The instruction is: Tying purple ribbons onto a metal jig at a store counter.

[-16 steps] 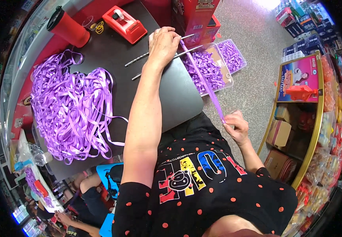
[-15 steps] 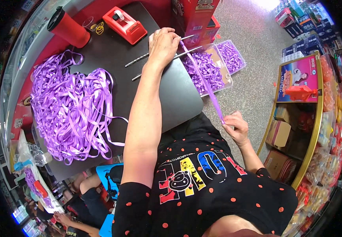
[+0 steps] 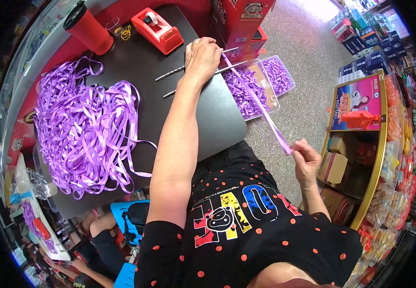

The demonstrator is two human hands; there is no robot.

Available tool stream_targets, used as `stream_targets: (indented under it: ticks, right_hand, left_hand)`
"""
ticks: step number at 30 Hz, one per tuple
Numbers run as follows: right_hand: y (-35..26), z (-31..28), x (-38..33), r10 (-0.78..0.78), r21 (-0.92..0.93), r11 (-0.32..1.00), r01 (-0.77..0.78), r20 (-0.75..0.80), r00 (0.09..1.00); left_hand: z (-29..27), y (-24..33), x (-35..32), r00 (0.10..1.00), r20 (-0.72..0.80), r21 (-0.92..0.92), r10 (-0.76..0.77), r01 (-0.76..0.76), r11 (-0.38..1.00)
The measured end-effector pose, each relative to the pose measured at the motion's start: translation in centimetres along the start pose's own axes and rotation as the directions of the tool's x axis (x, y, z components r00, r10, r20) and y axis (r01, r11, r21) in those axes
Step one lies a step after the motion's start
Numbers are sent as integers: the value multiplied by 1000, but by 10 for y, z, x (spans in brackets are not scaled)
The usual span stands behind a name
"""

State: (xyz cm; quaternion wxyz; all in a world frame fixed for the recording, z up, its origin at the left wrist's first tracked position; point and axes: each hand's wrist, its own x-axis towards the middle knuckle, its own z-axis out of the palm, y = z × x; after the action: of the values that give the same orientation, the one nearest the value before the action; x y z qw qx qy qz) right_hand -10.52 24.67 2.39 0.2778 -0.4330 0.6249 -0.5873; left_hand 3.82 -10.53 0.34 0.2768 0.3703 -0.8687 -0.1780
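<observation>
Two thin metal rods (image 3: pixel 170 73) lie side by side across the table's right edge, the upper one with a twisted surface. My left hand (image 3: pixel 202 58) is closed over them, its fingers curled on the upper rod; the fingertips are partly hidden. From the rods beside those fingers, a purple ribbon (image 3: pixel 260 106) stretches taut down to the right. My right hand (image 3: pixel 306 162) pinches its far end between thumb and fingers, out past the table. On the table's left side rests a big tangled heap of purple ribbon (image 3: pixel 88 129).
Beyond the dark table (image 3: pixel 220 120), two clear boxes hold short purple ribbon pieces (image 3: pixel 248 93). A red tape dispenser (image 3: pixel 159 31) and red tumbler (image 3: pixel 89 30) stand at the back. A gold-edged shelf (image 3: pixel 359 149) is at right. Another person's hand (image 3: pixel 79 265) shows at lower left.
My right hand has moved right and slightly down, drawing out a longer stretch of ribbon. My left hand stays over the rods. The view has shifted slightly.
</observation>
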Motion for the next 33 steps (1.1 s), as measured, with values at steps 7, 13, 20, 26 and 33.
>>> stream_targets:
  ticks: [7,13,20,26,33]
  right_hand:
    - [-67,6,97,-505,278,855,438,249,827]
    - [-115,74,220,-556,466,793,394,289,779]
    - [-95,166,355,-242,471,882,-17,484,841]
    - [1,196,415,-15,389,866,-315,649,761]
    - [91,206,420,99,414,816,-404,589,802]
  left_hand:
    - [2,1,2,1000,-7,-12,4,-4,1000]
    - [2,0,-1,999,-40,-30,-5,4,1000]
    - [-1,-6,5,999,42,-99,-7,11,995]
    - [-13,2,3,993,119,-104,-17,30,994]
    - [-5,8,2,998,-14,-158,-54,51,986]
